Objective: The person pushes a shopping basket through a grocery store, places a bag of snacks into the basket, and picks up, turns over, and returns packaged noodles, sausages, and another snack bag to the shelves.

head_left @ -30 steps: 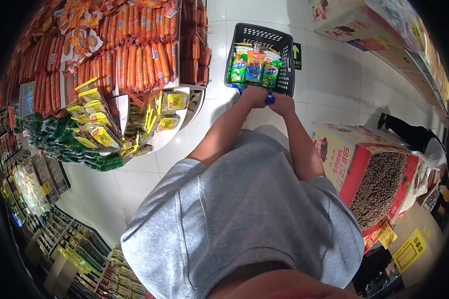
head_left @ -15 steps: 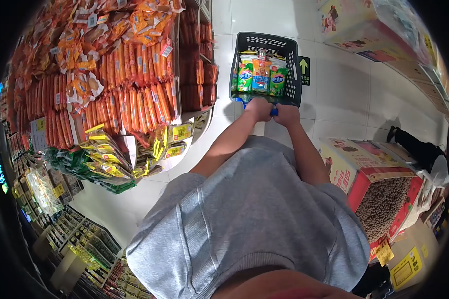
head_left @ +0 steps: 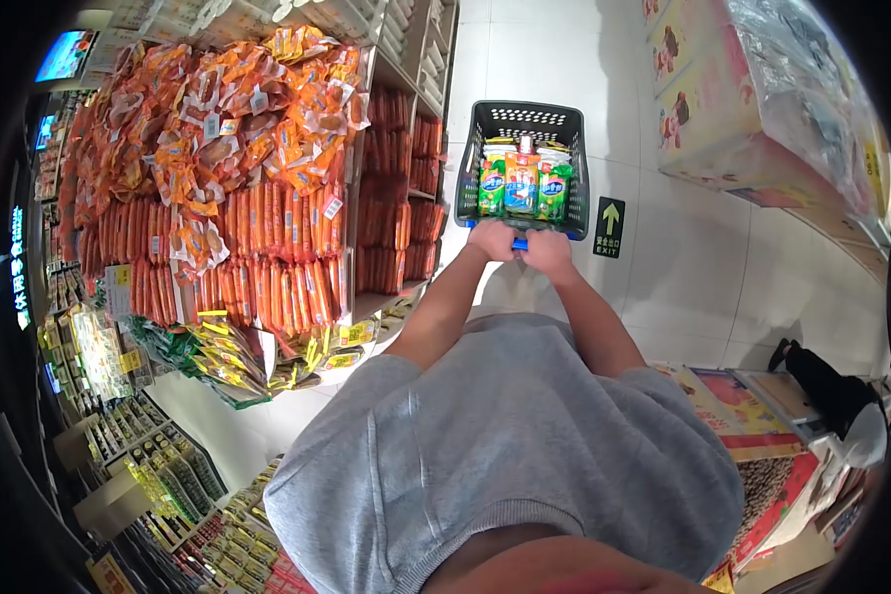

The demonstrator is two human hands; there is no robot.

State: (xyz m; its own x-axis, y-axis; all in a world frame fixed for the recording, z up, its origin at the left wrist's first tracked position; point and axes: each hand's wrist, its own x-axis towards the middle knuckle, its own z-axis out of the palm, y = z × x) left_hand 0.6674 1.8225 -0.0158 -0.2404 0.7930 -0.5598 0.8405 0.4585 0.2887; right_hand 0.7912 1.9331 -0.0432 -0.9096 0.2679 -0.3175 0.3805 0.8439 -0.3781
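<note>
In front of me, a black perforated shopping basket [head_left: 579, 163] has a blue handle [head_left: 521, 245] along its near edge. My left hand [head_left: 495, 241] is wrapped around the left part of this handle. Close beside it, my right hand [head_left: 548, 253] grips the right part, fingers closed. Inside the basket, two green packets [head_left: 553, 193] flank a blue-and-orange package [head_left: 521, 186]. A bottle-like top stands behind that package, and more yellow-edged packs lie further back, partly hidden.
To the left, a display is piled with orange-wrapped sausages [head_left: 277, 223], with yellow packs [head_left: 233, 351] at its lower edge. A green exit sign [head_left: 609, 227] is on the tiled floor. Printed boxes [head_left: 708, 89] stand at right. Another person's dark-clothed leg [head_left: 827, 386] shows at lower right.
The basket has advanced past the floor exit sign, which now shows whole beside the handle. The boxes at right have slid back in view. Both hands keep their grip.
</note>
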